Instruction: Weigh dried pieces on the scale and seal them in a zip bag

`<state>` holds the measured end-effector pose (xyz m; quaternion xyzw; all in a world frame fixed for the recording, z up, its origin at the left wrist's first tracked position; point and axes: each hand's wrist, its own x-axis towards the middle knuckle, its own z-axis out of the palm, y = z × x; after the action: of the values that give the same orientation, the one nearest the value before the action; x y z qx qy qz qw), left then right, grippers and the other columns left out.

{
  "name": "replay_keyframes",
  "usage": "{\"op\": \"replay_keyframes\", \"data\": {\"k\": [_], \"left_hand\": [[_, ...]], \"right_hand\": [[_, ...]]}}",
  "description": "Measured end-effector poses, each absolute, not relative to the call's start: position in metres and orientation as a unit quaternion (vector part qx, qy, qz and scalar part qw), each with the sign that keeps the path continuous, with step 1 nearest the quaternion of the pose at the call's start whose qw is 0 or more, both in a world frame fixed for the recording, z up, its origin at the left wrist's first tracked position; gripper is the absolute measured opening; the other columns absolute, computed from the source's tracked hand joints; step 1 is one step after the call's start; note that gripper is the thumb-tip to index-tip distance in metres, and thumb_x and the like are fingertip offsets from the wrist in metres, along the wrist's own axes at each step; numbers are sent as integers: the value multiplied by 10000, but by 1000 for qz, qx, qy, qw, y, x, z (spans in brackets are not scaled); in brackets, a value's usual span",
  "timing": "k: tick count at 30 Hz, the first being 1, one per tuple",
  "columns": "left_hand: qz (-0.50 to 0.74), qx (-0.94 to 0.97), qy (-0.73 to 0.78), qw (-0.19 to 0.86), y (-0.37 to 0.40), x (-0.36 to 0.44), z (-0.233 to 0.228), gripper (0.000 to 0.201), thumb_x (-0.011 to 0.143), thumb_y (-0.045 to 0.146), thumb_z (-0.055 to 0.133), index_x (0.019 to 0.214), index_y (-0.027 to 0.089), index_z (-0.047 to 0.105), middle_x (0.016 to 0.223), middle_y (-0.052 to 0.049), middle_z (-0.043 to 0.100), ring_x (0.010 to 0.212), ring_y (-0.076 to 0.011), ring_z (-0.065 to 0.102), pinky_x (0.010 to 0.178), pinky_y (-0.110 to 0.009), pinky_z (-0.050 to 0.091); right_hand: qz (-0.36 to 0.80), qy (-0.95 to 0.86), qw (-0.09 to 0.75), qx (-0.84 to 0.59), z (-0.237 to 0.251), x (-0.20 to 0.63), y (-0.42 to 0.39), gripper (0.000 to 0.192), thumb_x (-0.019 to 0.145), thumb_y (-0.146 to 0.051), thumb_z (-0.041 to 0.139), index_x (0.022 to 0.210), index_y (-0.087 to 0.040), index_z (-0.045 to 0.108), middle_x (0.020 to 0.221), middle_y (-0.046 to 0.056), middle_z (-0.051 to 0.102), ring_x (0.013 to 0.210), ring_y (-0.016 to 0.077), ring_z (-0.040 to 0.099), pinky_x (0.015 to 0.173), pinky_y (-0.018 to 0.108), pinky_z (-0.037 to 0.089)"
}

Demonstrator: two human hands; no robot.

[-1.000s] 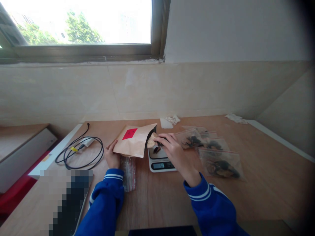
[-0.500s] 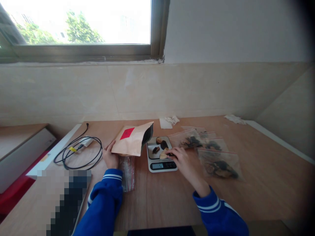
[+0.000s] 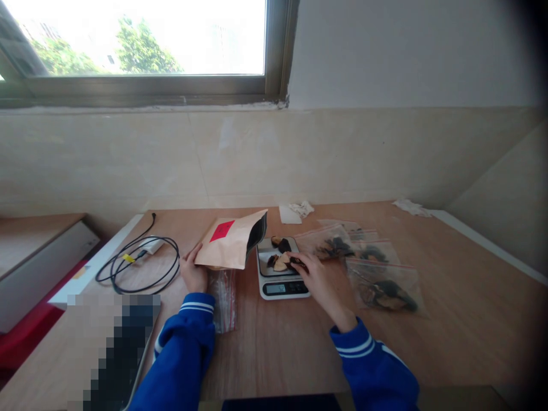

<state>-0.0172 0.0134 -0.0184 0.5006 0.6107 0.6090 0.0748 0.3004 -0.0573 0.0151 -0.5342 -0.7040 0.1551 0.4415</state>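
Observation:
My left hand [image 3: 195,271] is closed on the left end of a kraft paper pouch [image 3: 225,248] with a red label. The pouch lies tilted on its side, its dark mouth facing right toward a white kitchen scale [image 3: 282,289]. Several dried slices [image 3: 280,262], pale with dark edges, rest on the scale's plate. Over the plate's right side, my right hand [image 3: 314,278] pinches a dark dried slice [image 3: 296,261] between its fingertips. The scale's display is lit, but its digits are too small to read.
Zip bags [image 3: 387,291] of dark dried slices lie right of the scale. Empty-looking zip bags [image 3: 225,302] lie below the pouch. A coiled black cable [image 3: 115,281] with a white adapter is at left, crumpled tissue [image 3: 303,209] behind the scale. A pixelated dark device [image 3: 115,354] sits front left.
My right hand has shifted slightly up and left over the plate. The pale slice under its fingers has moved left, closer to the other slices. The left hand and pouch stay nearly still.

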Motion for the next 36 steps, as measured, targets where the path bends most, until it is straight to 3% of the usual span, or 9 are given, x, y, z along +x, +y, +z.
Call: {"op": "replay_keyframes", "data": {"k": [4,8,22,36], "left_hand": [[597,495,626,79,12,-15,-16,433,658,43,491,1009,168,714,975,-82,600,995,-226,569,988,-437,422],[582,497,639,72,12,-15,-16,432,675,61,496,1035,172,706,1011,-82,593,1003,-221,568,989,-414,427],[574,514,636,54,15,-19,-22,445,682,60,481,1058,147,703,1015,-103,593,995,-231,565,961,-411,435],[579,503,638,62,14,-17,-20,417,710,86,465,1044,155,704,1008,-102,579,998,-229,567,977,-422,433]], "right_hand": [[257,-631,509,-526,9,306,-54,291,878,-323,519,1105,-185,639,1106,114,672,995,241,632,853,381,509],[275,-574,551,-540,2,311,-44,365,841,-425,556,1079,-166,656,1053,128,699,935,250,657,804,370,526],[227,-587,507,-589,3,307,-31,314,825,-415,542,929,-168,706,928,128,733,820,262,685,718,358,523],[280,-529,574,-558,1,319,-30,393,766,-503,613,912,-152,713,971,144,722,898,270,660,842,411,502]]}}
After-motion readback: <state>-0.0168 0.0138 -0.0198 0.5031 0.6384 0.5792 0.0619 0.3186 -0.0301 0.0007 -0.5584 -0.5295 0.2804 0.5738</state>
